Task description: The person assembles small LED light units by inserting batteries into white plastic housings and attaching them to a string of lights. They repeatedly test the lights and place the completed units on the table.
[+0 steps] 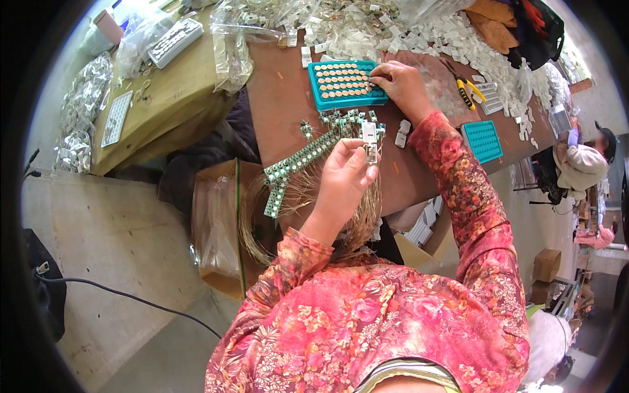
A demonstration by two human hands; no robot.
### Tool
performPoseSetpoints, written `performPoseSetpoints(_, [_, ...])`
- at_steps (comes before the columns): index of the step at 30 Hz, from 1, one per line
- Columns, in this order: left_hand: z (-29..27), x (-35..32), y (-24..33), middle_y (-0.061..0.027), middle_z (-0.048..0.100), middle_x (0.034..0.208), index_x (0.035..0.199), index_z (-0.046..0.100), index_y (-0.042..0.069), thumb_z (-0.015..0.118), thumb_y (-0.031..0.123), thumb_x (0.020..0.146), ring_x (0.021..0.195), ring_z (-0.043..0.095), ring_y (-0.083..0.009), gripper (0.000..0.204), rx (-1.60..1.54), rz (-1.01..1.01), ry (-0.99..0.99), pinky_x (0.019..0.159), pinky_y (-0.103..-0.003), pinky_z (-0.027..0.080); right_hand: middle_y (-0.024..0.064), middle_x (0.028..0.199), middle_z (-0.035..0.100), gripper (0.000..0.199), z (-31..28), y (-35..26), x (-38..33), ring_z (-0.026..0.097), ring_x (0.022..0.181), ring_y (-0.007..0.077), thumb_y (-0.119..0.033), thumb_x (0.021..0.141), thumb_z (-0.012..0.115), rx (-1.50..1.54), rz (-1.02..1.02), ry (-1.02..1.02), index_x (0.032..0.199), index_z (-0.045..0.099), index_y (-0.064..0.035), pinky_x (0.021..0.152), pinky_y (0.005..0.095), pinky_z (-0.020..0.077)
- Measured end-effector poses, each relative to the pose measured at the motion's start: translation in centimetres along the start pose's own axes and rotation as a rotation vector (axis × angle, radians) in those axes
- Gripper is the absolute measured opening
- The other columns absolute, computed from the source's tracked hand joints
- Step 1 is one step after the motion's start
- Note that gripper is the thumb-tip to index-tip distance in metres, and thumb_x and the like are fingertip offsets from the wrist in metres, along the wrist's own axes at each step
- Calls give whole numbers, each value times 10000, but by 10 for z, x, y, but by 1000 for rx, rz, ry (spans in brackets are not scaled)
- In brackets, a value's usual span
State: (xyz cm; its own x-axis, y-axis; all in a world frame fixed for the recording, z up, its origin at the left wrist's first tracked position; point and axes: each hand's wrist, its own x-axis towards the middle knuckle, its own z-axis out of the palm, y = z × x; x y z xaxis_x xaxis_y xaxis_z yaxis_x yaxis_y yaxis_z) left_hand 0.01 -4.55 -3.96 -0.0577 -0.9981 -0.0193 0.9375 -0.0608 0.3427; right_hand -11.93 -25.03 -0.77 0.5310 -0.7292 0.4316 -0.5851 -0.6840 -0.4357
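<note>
My left hand (346, 171) pinches a small white plastic casing (370, 133), held upright over the near edge of the brown table (272, 98). Part of its lower end shows a metallic or clear inside. At the far side, my right hand (405, 86) has its fingertips together at the right edge of a teal tray (324, 103). Rows of round copper-coloured discs (339, 79) fill that tray. Whatever lies between the right fingertips is hidden. Just below the tray are joined strips of small green circuit boards (298, 162), with thin wires (308, 190) hanging off the table edge.
Yellow-and-black pliers (465, 95) lie right of my right hand, near a second teal tray (482, 141). Loose white casings (402, 134) sit beside my right forearm; a large heap (393, 29) covers the back. A cardboard box (219, 226) stands below left. Another person (583, 164) is far right.
</note>
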Motion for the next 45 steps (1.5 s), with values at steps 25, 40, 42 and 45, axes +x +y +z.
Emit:
performPoseSetpoints(25, [6, -4, 2, -52, 600, 975, 1066, 524, 34, 570, 80, 948, 757, 552, -84, 135, 205, 74, -5, 644, -226, 467, 92, 829, 635, 151, -45, -118, -115, 647, 744, 261, -1, 765, 667, 141, -74, 60, 910, 652, -37, 639, 337, 524])
performPoseSetpoints(40, [9, -9, 2, -62, 612, 1018, 1089, 538, 21, 568, 98, 951, 788, 551, -89, 160, 169, 22, -72, 684, -234, 476, 81, 860, 673, 241, -39, -125, -135, 652, 781, 173, -89, 840, 660, 297, 55, 257, 1075, 657, -33, 700, 290, 518])
performPoseSetpoints(42, [15, -13, 4, -59, 606, 988, 1091, 537, 18, 566, 102, 951, 774, 551, -104, 165, 129, -31, -70, 673, -228, 470, 63, 833, 666, 241, -55, -121, -129, 626, 760, 109, -127, 871, 658, 592, 324, 164, 1090, 651, -27, 693, 259, 502])
performPoseSetpoints(45, [26, -22, 3, -30, 586, 932, 1110, 538, 27, 572, 95, 944, 746, 536, -113, 182, 150, -100, 21, 646, -220, 454, 0, 800, 607, 188, -63, -117, -116, 551, 722, 47, -141, 895, 642, 944, 462, -97, 1028, 632, -8, 656, 216, 464])
